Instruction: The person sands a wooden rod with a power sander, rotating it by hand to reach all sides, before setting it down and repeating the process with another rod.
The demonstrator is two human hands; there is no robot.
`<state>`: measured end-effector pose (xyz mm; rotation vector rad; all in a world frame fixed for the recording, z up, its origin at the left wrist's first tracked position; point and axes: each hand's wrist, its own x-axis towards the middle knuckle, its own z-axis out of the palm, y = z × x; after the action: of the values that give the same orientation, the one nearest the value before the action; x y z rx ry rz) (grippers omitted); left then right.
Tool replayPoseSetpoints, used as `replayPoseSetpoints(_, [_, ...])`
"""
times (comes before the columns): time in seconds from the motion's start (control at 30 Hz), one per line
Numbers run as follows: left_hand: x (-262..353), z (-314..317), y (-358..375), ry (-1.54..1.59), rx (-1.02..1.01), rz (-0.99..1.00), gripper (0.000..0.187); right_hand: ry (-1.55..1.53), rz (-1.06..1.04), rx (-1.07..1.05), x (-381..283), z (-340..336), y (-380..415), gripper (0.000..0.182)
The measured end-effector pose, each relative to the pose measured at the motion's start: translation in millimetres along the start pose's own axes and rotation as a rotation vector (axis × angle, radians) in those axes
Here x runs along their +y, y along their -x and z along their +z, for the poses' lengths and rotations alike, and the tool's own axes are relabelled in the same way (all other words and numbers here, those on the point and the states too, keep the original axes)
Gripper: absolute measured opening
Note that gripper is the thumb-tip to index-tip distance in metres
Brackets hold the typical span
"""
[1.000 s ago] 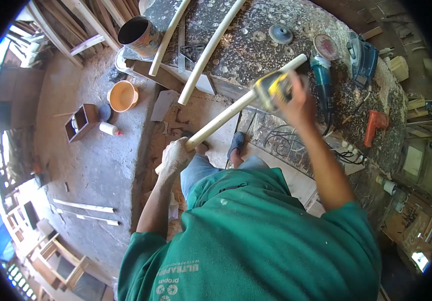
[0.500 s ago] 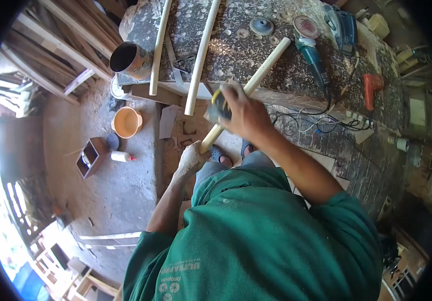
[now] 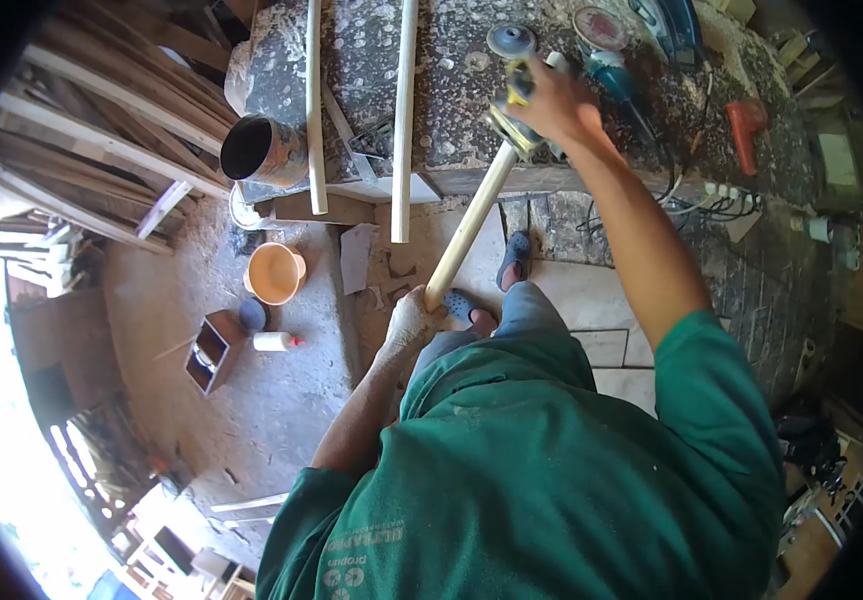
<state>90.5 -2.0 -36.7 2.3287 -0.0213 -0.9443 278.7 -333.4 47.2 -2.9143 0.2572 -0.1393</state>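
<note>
My left hand [image 3: 412,318] is wrapped round the near end of a pale wooden pole [image 3: 473,222], dusty white over its fingers. The pole slants up and away, its far part lying over the workbench edge. On that far part, my right hand [image 3: 558,103] is closed on a yellow-and-black tool with a flat metal base that looks like a hand plane [image 3: 515,122]. Its shape is partly hidden by the fingers. Two more wooden poles, a left one [image 3: 314,110] and a middle one [image 3: 404,120], lie on the bench with their near ends overhanging.
On the worn workbench [image 3: 451,90] are a grey disc [image 3: 511,40], a green angle grinder [image 3: 621,85], a blue power tool [image 3: 673,30], an orange-red tool [image 3: 744,135] and a dark can [image 3: 251,150]. Leftward sit an orange bucket [image 3: 274,273], a white bottle [image 3: 273,342] and a wooden box [image 3: 213,352].
My right hand has slid the hand plane away from me along the pole, towards its far end. My left hand keeps its grip. The view has shifted slightly.
</note>
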Motion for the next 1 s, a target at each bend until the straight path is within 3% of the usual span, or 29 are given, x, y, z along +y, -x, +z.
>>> replayPoseSetpoints(0.1, [18,-13,5,-0.051,0.028,-0.055,0.046,-0.156,0.01,-0.385,-52,-13,7,0.067])
replayPoseSetpoints(0.13, [18,-13,6,-0.071,0.036,-0.056,0.046,-0.167,-0.011,-0.399,-76,-30,29,0.066])
replayPoseSetpoints(0.2, [18,-13,5,-0.105,0.04,-0.06,0.047,-0.002,-0.282,-0.307,-96,-6,67,0.058])
replayPoseSetpoints(0.27, [13,-10,3,-0.134,0.028,-0.069,0.047,-0.263,-0.384,-0.199,-111,-14,116,0.048])
replayPoseSetpoints(0.33, [0,-1,2,-0.093,0.027,-0.003,0.038,-0.304,-0.44,-0.194,-106,-23,150,0.054])
replayPoseSetpoints(0.4, [-10,2,-1,-0.009,0.008,0.056,0.039,-0.344,-0.404,-0.161,-88,-31,166,0.054])
replayPoseSetpoints(0.43, [-13,0,-6,-0.032,-0.073,0.006,0.049,-0.348,-0.3,-0.179,-76,-32,164,0.054])
replayPoseSetpoints(0.47, [-16,-1,-7,-0.011,-0.075,0.015,0.048,-0.352,-0.196,-0.197,-62,-32,160,0.056])
replayPoseSetpoints(0.5, [-20,0,-8,0.011,-0.075,0.022,0.046,-0.344,-0.15,-0.092,-42,-23,153,0.059])
replayPoseSetpoints(0.53, [-22,0,-8,0.034,-0.07,0.029,0.045,-0.337,-0.109,0.014,-20,-12,139,0.063])
replayPoseSetpoints(0.67, [1,-5,1,0.257,-0.236,-0.156,0.034,-0.194,0.062,0.119,46,3,44,0.074])
replayPoseSetpoints(0.77, [6,-3,1,0.388,-0.352,-0.26,0.029,-0.051,0.207,0.031,47,-10,-2,0.08])
replayPoseSetpoints(0.87, [10,-12,1,0.391,-0.379,-0.263,0.027,-0.15,0.203,-0.055,14,-23,22,0.084])
replayPoseSetpoints(0.9, [15,-16,3,0.397,-0.362,-0.25,0.027,-0.319,0.201,-0.156,3,-16,38,0.086])
replayPoseSetpoints(0.93, [18,-18,4,0.403,-0.347,-0.239,0.026,-0.202,0.053,-0.224,-17,-42,62,0.08])
replayPoseSetpoints(0.97, [13,-15,3,0.388,-0.318,-0.239,0.027,-0.176,-0.141,0.004,-26,-24,88,0.073])
replayPoseSetpoints(1.0, [5,-9,-1,0.373,-0.288,-0.238,0.028,-0.307,-0.107,-0.096,-43,-21,109,0.066])
